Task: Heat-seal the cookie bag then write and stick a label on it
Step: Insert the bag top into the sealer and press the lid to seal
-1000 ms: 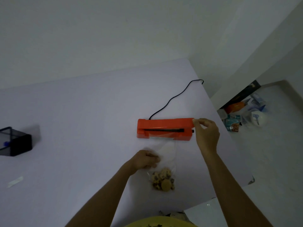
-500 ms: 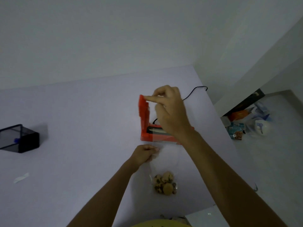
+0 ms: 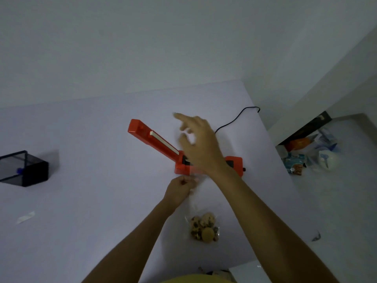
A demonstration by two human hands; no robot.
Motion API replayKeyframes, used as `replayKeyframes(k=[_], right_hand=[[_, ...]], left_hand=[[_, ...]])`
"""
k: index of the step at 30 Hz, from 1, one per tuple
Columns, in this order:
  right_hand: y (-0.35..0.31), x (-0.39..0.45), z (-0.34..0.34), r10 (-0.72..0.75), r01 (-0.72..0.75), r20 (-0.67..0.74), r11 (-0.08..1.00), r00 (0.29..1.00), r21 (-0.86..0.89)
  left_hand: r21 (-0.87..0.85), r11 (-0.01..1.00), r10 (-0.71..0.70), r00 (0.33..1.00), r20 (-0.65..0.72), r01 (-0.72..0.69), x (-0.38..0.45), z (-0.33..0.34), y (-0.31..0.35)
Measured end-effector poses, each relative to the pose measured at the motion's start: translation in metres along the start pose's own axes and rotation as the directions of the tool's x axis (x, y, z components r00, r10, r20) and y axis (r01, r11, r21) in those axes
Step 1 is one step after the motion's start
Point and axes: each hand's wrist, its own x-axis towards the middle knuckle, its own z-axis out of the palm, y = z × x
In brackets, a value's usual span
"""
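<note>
The sealer (image 3: 208,160) sits on the worktop (image 3: 91,201) with its arm (image 3: 153,139) raised, tilted up to the left, so the bar is open. The bag (image 3: 204,225) lies just in front of it, cookies (image 3: 204,227) bunched at the near end and its clear mouth reaching toward the sealer base. The left hand (image 3: 179,189) pinches the bag near its mouth; the right hand (image 3: 197,144) hovers above the sealer with fingers spread and loose, holding nothing. Whether the mouth is sealed cannot be told from here, the plastic being too clear. By my reading the sealing step is in hand; the label is untouched. A white strip (image 3: 25,217) lies well to the left, possibly the label, and a dark box (image 3: 24,168) beyond it.
</note>
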Motion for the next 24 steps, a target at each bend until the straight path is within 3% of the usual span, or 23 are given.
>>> replayKeyframes(k=[2,4,6,8,11,14,16,19,24], right_hand=[[0.03,-0.024,-0.019,0.257,-0.238,-0.197,0.964,0.946,0.117],[0.065,-0.055,-0.033,0.524,-0.506,-0.282,0.851,0.803,0.141],[0.098,-0.088,-0.037,0.736,-0.73,-0.217,0.673,0.642,0.123],[0.122,-0.113,-0.033,0.851,-0.839,-0.093,0.525,0.517,0.144],[0.134,-0.124,-0.023,0.909,-0.882,0.087,0.367,0.408,0.296],[0.135,-0.119,-0.015,0.879,-0.85,0.27,0.234,0.393,0.472],[0.131,-0.115,-0.01,0.851,-0.828,0.321,0.208,0.416,0.521],[0.125,-0.11,-0.006,0.861,-0.81,0.281,0.222,0.424,0.543],[0.117,-0.103,-0.002,0.899,-0.779,0.101,0.307,0.425,0.546]], left_hand=[[-0.004,0.999,0.039,0.991,-0.131,-0.04,-0.001,-0.001,-0.001],[-0.002,0.998,0.067,0.964,-0.256,-0.07,-0.002,-0.008,-0.001],[0.061,0.996,0.087,0.941,-0.326,-0.071,0.002,-0.021,-0.001],[0.116,0.991,0.107,0.941,-0.322,-0.074,0.013,-0.037,0.0],[0.219,0.956,0.228,0.963,-0.146,-0.193,0.03,-0.056,0.008],[0.28,0.928,0.226,0.969,0.096,-0.244,0.041,-0.063,0.023],[0.275,0.93,0.195,0.963,0.188,-0.242,0.049,-0.064,0.029],[0.265,0.915,0.243,0.94,0.241,-0.304,0.056,-0.061,0.03],[0.282,0.866,0.35,0.903,0.248,-0.413,0.062,-0.064,0.029]])
